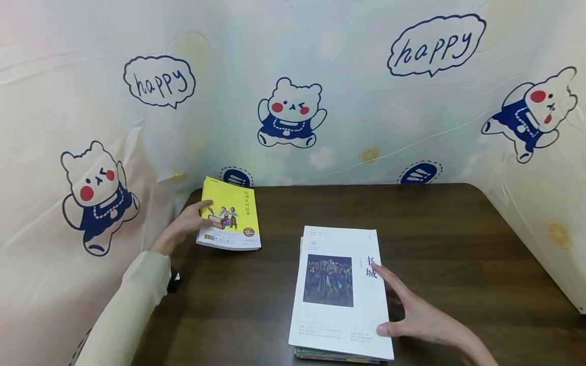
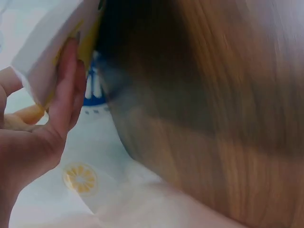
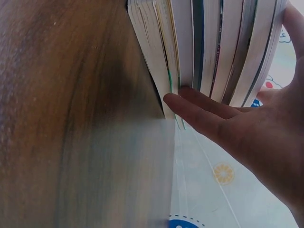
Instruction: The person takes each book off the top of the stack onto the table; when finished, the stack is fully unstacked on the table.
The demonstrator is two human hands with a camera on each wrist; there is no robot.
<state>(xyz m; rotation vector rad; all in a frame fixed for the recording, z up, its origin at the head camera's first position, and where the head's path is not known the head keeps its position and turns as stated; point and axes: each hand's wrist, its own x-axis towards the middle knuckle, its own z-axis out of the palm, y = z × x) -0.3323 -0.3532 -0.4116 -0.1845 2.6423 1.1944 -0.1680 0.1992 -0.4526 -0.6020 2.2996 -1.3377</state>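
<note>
The left hand (image 1: 188, 221) pinches a yellow book (image 1: 233, 195) near the surface's (image 1: 435, 229) far-left corner (slackness could drop it); the right hand (image 1: 418, 314), fingers apart, touches a book stack (image 1: 336, 323), which pushing could skew.

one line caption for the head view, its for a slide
Left hand grips a yellow book; right hand touches a book stack on a brown table.

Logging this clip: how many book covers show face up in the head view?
2: the yellow book in the left hand, by the table's far left corner, and the white book topping the stack by the right hand. Covers lower in the stack are hidden.
</note>
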